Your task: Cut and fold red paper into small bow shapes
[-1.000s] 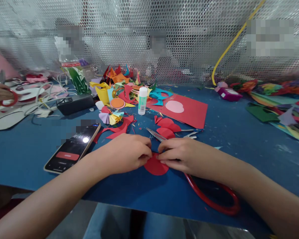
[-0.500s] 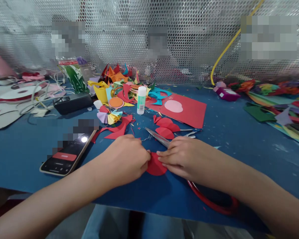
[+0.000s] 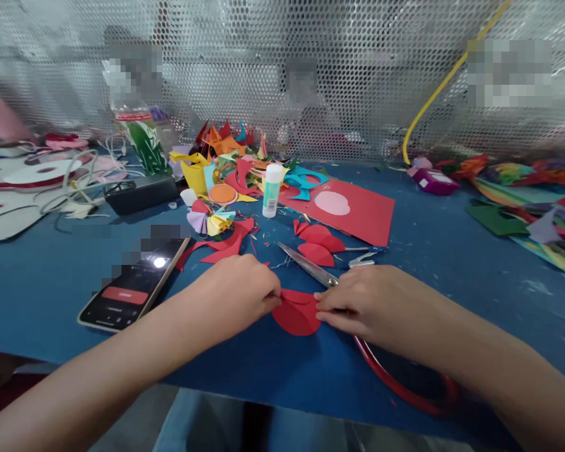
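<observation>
A red paper circle [image 3: 295,317] with its far edge folded over lies low above the blue table [image 3: 245,367], between my two hands. My left hand [image 3: 245,285] pinches its left edge, fingers curled. My right hand [image 3: 358,301] pinches the right edge between thumb and fingertips. Under my right hand and forearm lie scissors [image 3: 311,269] with red handles, blades pointing away to the left; part of them is hidden. Just beyond the blades are folded red paper circles [image 3: 316,253]. A pleated multicoloured paper piece [image 3: 209,218] sits further left.
A glue stick [image 3: 272,191] stands upright before a heap of paper scraps [image 3: 228,147]. Red sheets with a pink circle [image 3: 332,203] lie to its right. A phone [image 3: 134,282] is left of my left hand. A perforated metal panel [image 3: 358,81] closes off the back.
My right hand has shifted slightly right to the circle's right edge, and the hands are further apart. The folded-over far edge of the red circle now shows between them.
</observation>
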{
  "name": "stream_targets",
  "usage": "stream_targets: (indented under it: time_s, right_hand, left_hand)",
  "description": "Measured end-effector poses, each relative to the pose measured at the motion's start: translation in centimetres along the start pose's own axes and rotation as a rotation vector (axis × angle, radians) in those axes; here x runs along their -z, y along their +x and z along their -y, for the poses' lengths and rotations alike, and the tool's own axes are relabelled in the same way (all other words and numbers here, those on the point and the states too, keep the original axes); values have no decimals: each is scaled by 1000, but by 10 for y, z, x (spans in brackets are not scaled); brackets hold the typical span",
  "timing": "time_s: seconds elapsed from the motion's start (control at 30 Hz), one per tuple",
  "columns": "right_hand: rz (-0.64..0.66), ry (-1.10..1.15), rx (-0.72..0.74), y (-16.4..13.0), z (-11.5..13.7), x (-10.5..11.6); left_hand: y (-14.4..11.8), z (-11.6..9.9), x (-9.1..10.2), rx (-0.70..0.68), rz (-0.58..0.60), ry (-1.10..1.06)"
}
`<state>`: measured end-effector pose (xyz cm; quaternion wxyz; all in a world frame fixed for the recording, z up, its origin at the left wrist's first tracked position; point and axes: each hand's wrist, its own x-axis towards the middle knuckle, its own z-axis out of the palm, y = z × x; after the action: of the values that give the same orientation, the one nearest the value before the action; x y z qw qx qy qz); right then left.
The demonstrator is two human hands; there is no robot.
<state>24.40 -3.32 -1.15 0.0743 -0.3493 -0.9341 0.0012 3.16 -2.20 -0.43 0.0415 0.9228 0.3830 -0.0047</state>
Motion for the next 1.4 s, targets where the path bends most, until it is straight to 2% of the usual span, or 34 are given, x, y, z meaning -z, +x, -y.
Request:
stream_targets:
  time_s: [0.1,0.17,0.33,0.43,0.57,0.7,0.77,0.87,0.97,1.1,1.4]
  right_hand:
    - [97,63,-85,5,0,-2]
    - [83,126,-131,9,-1,-5]
    - [72,246,-131,14,-3,-9]
    - [16,269,-179,15,-3,-5]
    - [-115,372,-289,14,-2,1]
    - [-205,526,-304,14,-3,2]
    - [-226,549,-308,15,-3,2]
    - [-248,534,-278,15,-4,1]
    - [-331,488,-239,14,-3,0]
    - [-476,354,-168,13,0,-1]
    - [-569,37,-47,13,4,-5]
  left_hand:
    - [2,1,-2,-10,-60,13]
    - [4,0,-5,-15,-107,5]
    - [7,1,-9,-64,-156,-79]
    - [6,1,-6,-77,-245,-130]
    - [5,0,-3,-53,-391,-315]
    - [5,0,-3,-106,-401,-520]
    - [5,0,-3,-74,-424,-595]
    - [5,0,-2,5,-512,-664]
    - [5,0,0,22,-574,-684]
    - [6,0,0,0,-577,-634]
    - [7,0,-5,-88,-583,-521]
